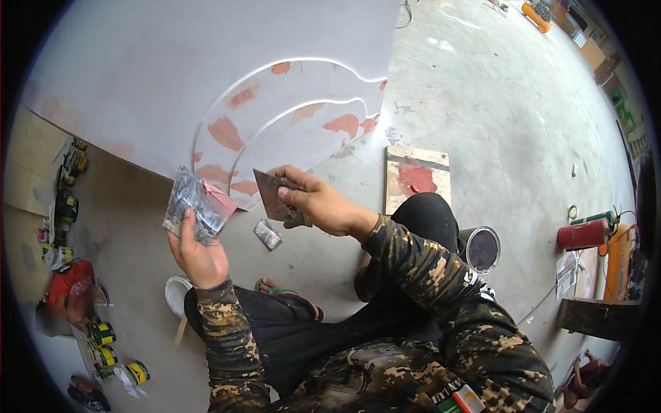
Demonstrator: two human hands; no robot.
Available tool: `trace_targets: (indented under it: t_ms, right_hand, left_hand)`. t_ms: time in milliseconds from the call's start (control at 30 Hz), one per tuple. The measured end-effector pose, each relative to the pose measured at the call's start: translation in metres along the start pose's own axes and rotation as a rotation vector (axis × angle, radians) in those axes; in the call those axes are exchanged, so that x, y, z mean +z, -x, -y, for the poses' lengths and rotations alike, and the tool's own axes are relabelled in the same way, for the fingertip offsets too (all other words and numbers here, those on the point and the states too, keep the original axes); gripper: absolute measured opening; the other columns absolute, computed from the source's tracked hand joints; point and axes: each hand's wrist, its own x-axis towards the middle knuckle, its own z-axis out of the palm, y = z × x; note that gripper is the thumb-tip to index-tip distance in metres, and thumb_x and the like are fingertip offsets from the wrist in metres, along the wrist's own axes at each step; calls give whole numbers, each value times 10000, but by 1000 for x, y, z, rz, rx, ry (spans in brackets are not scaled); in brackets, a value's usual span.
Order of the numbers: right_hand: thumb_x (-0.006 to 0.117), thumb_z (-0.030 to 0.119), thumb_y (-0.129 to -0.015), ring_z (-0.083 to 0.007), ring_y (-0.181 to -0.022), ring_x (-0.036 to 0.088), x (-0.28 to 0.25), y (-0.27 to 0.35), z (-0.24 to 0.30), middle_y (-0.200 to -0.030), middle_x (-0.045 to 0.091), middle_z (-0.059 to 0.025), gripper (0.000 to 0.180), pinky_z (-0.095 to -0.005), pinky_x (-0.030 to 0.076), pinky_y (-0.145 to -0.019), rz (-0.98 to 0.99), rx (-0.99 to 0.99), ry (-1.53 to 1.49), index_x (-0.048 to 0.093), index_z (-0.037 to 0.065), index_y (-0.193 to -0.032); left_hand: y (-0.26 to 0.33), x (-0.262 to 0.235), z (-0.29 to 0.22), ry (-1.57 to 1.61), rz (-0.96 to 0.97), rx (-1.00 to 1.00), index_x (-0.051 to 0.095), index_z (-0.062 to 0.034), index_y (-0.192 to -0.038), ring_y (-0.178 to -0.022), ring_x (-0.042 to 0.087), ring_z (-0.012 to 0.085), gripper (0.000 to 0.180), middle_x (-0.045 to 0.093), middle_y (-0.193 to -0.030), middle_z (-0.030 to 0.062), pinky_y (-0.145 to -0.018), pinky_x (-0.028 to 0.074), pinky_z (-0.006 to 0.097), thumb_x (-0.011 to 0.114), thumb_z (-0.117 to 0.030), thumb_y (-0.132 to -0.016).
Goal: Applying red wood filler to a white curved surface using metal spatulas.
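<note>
My left hand [200, 261] grips a flat, smeared metal putty plate [184, 206] from below, thumb on its face. Reddish putty [220, 198] lies along the plate's right side. In my right hand [327, 206], a thin dark putty scraper [270, 196] is pinched between thumb and fingers, a short gap away from the plate. Just beyond both hands stands a large grey panel [138, 89], with curved white-edged bands and several reddish putty patches [225, 133]. A small speckled grey block [268, 235] rests on the floor between my hands.
A wooden board [394, 196] with red putty lies right of the panel. Near my knee is a tub of dark purple-grey material [483, 249]; a white round container [177, 296] sits at left. Several cans [103, 334] and a person in red [72, 286] are far left. Red cylinder [582, 235] at right.
</note>
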Motion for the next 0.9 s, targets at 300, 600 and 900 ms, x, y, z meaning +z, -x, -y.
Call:
trace_targets:
  t_ms: [300, 600, 900]
  right_hand:
    - [392, 480, -1079, -229, -1157, 611, 5, -3, 5, -1367, 554, -93, 545, -440, 558, -902, 78, -48, -164, 414, 131, -1497]
    - [676, 98, -896, -349, -1184, 570, 20, -4, 14, -1264, 606, -147, 375, -451, 476, -986, -91, -826, 1292, 678, 94, -1270]
    - [706, 114, -843, -320, -1186, 574, 29, -3, 1, -1233, 636, -76, 422, -451, 460, -985, -76, -813, 1367, 672, 145, -1263]
  left_hand:
    - [0, -26, 1, -192, 63, 106, 539, 4, -1295, -1115, 620, 208, 359, 631, -1234, 107, -958, 506, 358, 615, 3, -944]
    - [13, -13, -11, -661, 254, 280, 554, 28, -1245, -1007, 598, 132, 320, 640, -1119, 66, -919, 480, 286, 644, -17, -940]
    - [19, -7, -5, -704, 296, 302, 565, 40, -1205, -979, 620, 156, 300, 646, -1083, 100, -893, 499, 305, 634, 11, -914]
